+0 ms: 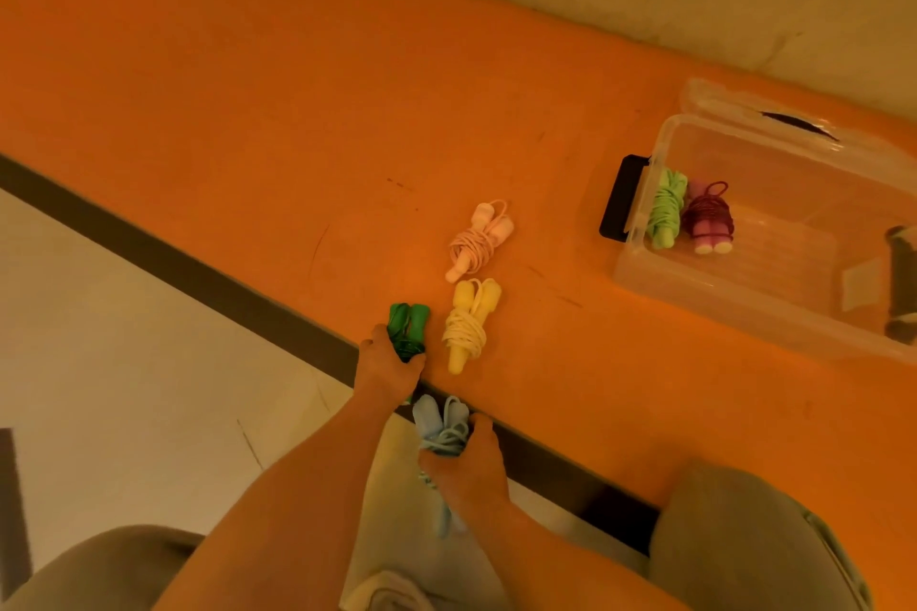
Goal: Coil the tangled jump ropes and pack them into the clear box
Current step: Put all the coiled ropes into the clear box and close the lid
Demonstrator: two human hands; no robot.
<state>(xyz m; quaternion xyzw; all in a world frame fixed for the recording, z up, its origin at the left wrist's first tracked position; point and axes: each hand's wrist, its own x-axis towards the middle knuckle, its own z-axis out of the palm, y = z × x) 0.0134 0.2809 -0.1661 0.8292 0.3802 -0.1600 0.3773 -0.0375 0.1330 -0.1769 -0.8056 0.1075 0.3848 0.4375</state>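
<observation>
Left hand [387, 365] grips dark green rope bundle [408, 330] at mat [248, 89] edge. Right hand [469, 466] clutches pale blue rope [441, 427] below edge, tail dangling, seemingly part-coiled. Advice: wrap tail tight round handles, tuck end. Forearms low, angled inward. Yellow bundle [469, 325], pink bundle [479, 238] wait nearby; clear box [744, 303] well right, holding two bundles.

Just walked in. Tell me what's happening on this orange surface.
A person is bundling jump ropes and packing them away. The left hand grips a coiled dark green jump rope at the orange surface's edge; the right hand holds a light blue jump rope. Coiled pink and yellow ropes lie nearby. The clear plastic box already holds a light green bundle and a maroon one.
</observation>
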